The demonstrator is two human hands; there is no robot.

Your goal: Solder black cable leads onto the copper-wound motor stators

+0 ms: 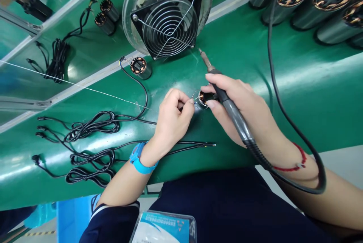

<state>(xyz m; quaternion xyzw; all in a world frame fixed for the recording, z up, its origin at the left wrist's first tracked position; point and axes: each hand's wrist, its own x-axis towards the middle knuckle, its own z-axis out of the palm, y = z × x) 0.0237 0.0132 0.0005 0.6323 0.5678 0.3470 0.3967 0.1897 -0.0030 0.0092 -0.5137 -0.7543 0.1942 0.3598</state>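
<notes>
My left hand (pixel 175 114) is closed in a pinch on the stripped end of a black cable, its thin wires reaching toward a small motor stator (pixel 202 100) with copper windings. A soldering iron (pixel 231 108) rests in my right hand (pixel 248 108), its metal tip (pixel 202 54) pointing up and away from the stator. Thumb and fingertips of that same hand are at the stator's sides, gripping it on the bench. A thin pale wire (pixel 85 88) runs from the left edge toward my left hand; its end is hidden there.
A fan with a round wire grille (pixel 170 33) stands at the back. Beside it sits a stator with a cable attached (pixel 141 68). Coiled black cables (pixel 93 127) lie on the left of the green bench (pixel 181 167). Several larger stators (pixel 331 16) stand back right. The iron's cord (pixel 273 65) loops on the right.
</notes>
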